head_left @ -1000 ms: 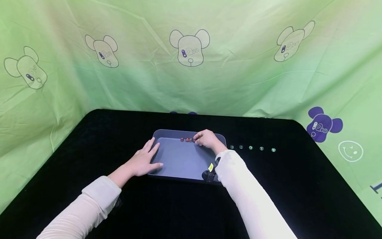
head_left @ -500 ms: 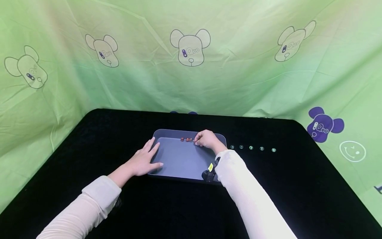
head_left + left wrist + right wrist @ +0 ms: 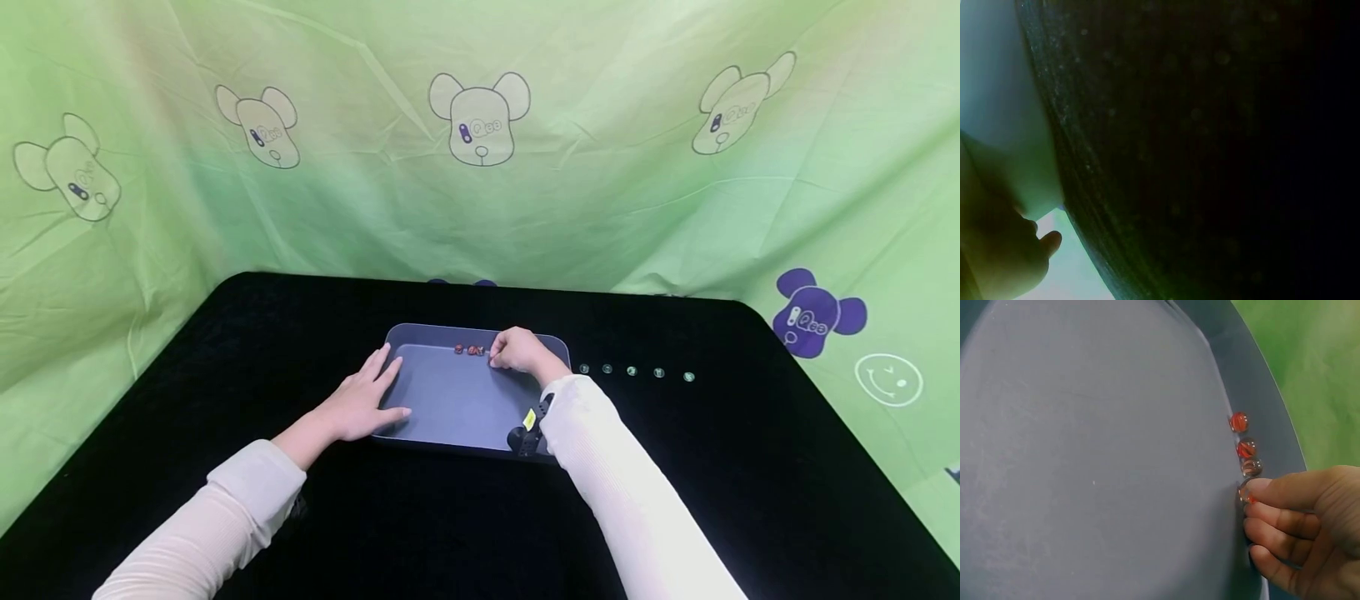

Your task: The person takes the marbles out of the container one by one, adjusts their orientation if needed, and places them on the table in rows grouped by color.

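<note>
Right hand (image 3: pixel 1297 531) fingers curled, pinching red marble (image 3: pixel 1247 496) at far wall of grey tray (image 3: pixel 450 408), beside three marbles (image 3: pixel 1245 449). Left hand (image 3: pixel 360 404) flat, fingers straight, resting on tray's left rim.

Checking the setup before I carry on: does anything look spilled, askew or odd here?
Nothing stands out. The grey tray sits square on the black table, red marbles line its far wall, green marbles form a tidy row beside it. The right hand touches one red marble; the left hand rests on the rim.
</note>
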A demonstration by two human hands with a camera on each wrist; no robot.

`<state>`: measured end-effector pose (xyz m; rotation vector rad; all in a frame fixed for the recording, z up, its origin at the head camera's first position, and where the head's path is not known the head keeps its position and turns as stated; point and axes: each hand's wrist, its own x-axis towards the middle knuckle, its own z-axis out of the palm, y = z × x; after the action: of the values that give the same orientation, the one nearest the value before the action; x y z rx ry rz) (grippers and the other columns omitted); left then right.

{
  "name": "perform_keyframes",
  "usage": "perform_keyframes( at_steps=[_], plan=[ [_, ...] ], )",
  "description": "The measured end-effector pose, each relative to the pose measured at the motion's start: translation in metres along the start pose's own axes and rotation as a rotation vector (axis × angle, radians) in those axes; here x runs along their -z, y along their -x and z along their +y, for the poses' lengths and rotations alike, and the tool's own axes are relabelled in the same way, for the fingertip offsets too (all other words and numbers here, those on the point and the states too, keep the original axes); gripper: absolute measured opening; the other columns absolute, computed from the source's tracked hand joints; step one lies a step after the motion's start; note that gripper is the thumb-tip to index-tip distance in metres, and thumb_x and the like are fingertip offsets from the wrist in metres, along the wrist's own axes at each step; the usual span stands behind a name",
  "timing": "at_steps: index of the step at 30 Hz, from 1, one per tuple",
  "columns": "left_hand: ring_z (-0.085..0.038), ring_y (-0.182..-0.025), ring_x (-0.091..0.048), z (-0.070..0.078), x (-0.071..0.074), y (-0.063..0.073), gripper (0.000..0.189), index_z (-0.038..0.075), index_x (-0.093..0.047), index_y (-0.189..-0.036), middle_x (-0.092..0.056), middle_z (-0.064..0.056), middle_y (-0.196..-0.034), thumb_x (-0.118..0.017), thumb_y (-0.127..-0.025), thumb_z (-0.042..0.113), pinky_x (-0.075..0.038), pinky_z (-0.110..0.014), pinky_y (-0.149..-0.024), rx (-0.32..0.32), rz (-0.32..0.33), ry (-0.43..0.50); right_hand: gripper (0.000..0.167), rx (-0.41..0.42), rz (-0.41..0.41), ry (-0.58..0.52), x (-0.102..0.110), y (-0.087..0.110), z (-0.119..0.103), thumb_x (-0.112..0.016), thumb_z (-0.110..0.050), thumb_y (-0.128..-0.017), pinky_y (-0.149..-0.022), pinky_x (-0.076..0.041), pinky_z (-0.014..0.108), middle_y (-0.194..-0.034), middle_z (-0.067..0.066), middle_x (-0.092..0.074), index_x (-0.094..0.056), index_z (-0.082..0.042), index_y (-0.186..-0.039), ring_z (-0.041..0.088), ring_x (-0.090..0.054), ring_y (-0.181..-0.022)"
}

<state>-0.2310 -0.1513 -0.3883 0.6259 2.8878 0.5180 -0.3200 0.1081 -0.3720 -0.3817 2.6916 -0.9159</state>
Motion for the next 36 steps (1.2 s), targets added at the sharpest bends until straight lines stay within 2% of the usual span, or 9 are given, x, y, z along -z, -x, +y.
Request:
perform_keyframes(
  at_steps=[5,10,19,26,31,36],
  plan=[
    [-0.029,-0.129,-0.001,0.001,-0.002,-0.002,0.079,0.006,-0.016,-0.138,0.004,-0.012,-0.143,-0.049,-0.081,0.049,-0.018,-0.053,-0.093,-0.004,-0.005,-0.001,0.004,-0.014,-0.023,-0.021,0.004,0.004,0.002,-0.062,-0.001,-0.073,-0.051,-0.038,0.023,-0.061,0.001,-0.053,-0.059,0.0,-0.072,0.011,-0.049,-0.056],
    [-0.03,-0.129,-0.002,0.001,-0.003,-0.003,0.079,0.005,-0.017,-0.138,0.003,-0.013,-0.143,-0.05,-0.081,0.049,-0.019,-0.053,-0.093,-0.014,-0.001,-0.001,0.008,-0.027,-0.028,-0.064,0.009,0.009,0.003,-0.061,-0.004,-0.075,-0.049,-0.039,0.024,-0.066,0.003,-0.057,-0.059,0.002,-0.079,0.012,-0.053,-0.06],
    [-0.028,-0.129,-0.001,0.002,-0.002,-0.001,0.079,0.006,-0.016,-0.138,0.005,-0.012,-0.143,-0.049,-0.081,0.05,-0.019,-0.052,-0.094,-0.004,-0.005,-0.004,0.007,0.056,-0.008,-0.173,0.015,0.018,-0.002,-0.059,-0.002,-0.076,-0.061,-0.045,0.027,-0.073,0.006,-0.06,-0.059,0.002,-0.081,0.013,-0.056,-0.066],
    [-0.03,-0.129,-0.001,0.002,-0.001,0.003,0.079,0.005,-0.016,-0.138,0.004,-0.013,-0.143,-0.049,-0.082,0.049,-0.018,-0.053,-0.093,-0.001,-0.004,0.008,0.009,0.086,-0.006,-0.221,0.017,0.029,-0.007,-0.059,-0.004,-0.078,-0.064,-0.045,0.03,-0.081,0.015,-0.062,-0.059,0.002,-0.085,0.02,-0.057,-0.072],
    [-0.03,-0.129,-0.001,0.003,0.001,0.004,0.079,0.005,-0.017,-0.138,0.003,-0.014,-0.143,-0.05,-0.082,0.048,-0.019,-0.053,-0.093,-0.001,-0.003,0.006,0.011,0.11,0.038,-0.245,0.021,0.039,-0.008,-0.061,-0.006,-0.077,-0.067,-0.046,0.031,-0.077,0.008,-0.062,-0.061,0.001,-0.086,0.016,-0.057,-0.072],
    [-0.03,-0.128,-0.002,0.003,0.001,0.003,0.079,0.005,-0.017,-0.138,0.003,-0.014,-0.143,-0.048,-0.081,0.05,-0.019,-0.053,-0.093,-0.005,-0.001,-0.004,0.012,0.132,0.063,-0.328,0.026,0.05,-0.006,-0.062,-0.005,-0.077,-0.07,-0.045,0.037,-0.074,0.004,-0.059,-0.061,0.003,-0.087,0.012,-0.054,-0.069]
  ],
)
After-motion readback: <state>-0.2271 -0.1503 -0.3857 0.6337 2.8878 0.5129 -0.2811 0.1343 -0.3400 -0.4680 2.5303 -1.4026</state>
